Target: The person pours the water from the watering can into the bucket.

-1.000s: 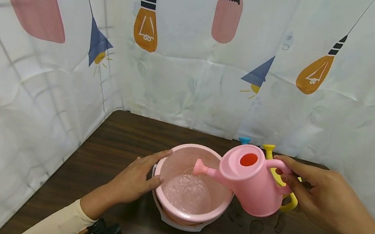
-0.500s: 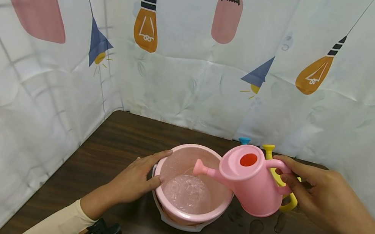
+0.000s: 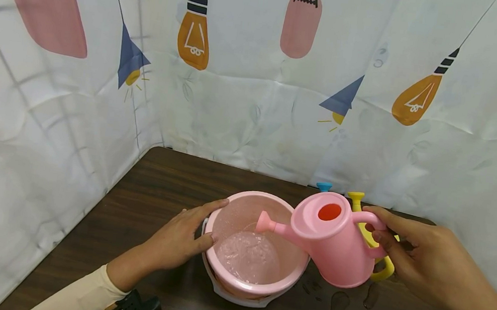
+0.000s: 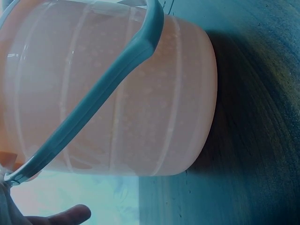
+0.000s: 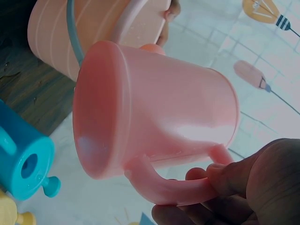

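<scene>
My right hand [image 3: 422, 251] grips a pink plastic watering can [image 3: 339, 248]; my outspread left hand [image 3: 180, 239] touches a round pink plastic bucket [image 3: 257, 288]. Overtilting could splash the brown bench's [image 3: 166, 181] left edge.

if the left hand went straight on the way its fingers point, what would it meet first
The round pale-pink plastic bucket: the left hand appears to touch it, so it would probably press against it or slide over its opening; exact depth is unclear.
</scene>
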A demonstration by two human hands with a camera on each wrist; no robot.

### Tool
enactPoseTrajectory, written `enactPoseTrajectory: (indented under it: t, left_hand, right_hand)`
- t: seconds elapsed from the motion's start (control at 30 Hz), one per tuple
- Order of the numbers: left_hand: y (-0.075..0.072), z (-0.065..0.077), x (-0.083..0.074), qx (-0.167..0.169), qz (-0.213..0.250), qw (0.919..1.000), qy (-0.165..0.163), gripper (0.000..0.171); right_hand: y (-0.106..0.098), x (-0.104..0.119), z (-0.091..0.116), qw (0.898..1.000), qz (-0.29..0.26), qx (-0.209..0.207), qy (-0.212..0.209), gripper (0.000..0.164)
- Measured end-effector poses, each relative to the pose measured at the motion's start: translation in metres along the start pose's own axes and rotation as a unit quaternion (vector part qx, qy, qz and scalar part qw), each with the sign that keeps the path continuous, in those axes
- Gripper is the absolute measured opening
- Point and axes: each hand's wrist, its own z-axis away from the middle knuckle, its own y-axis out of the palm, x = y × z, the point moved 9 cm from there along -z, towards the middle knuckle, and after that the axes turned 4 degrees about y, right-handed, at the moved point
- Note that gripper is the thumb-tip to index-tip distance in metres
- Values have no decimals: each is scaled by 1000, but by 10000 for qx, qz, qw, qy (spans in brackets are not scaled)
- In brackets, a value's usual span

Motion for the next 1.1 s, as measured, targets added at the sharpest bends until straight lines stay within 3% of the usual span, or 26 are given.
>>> enactPoseTrajectory:
  t: [1.1]
  left_hand:
    - [-1, 0, -1, -72, -22, 9999, 120, 69]
  right_hand:
    - [0, -1, 0, 10000, 20, -15, 40, 28]
